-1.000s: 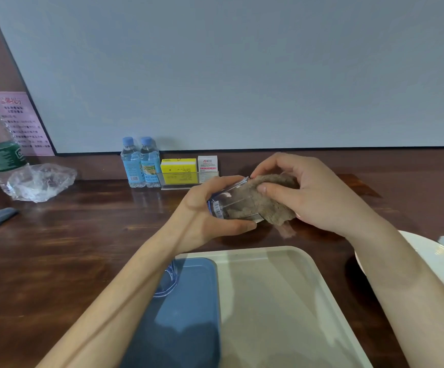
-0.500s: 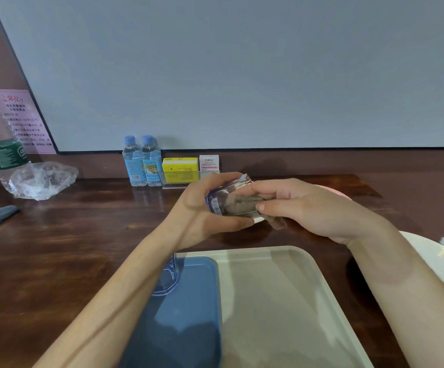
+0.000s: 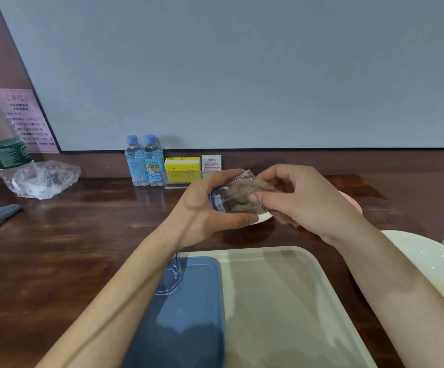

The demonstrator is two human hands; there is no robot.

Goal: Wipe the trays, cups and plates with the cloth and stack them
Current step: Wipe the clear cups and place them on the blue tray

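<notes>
Just beyond the far edge of the tray (image 3: 268, 250), the left hand (image 3: 202, 212) grips the tipped cup (image 3: 220, 202) and should hold it steady while the right hand (image 3: 304, 201), pinching the cloth (image 3: 242, 193) stuffed inside, twists it round the whole wall.

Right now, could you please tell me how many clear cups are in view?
2. One clear cup is gripped sideways in the left hand, with the cloth inside it; the other cup stands at the blue tray's far left corner. Others may be hidden.
</notes>
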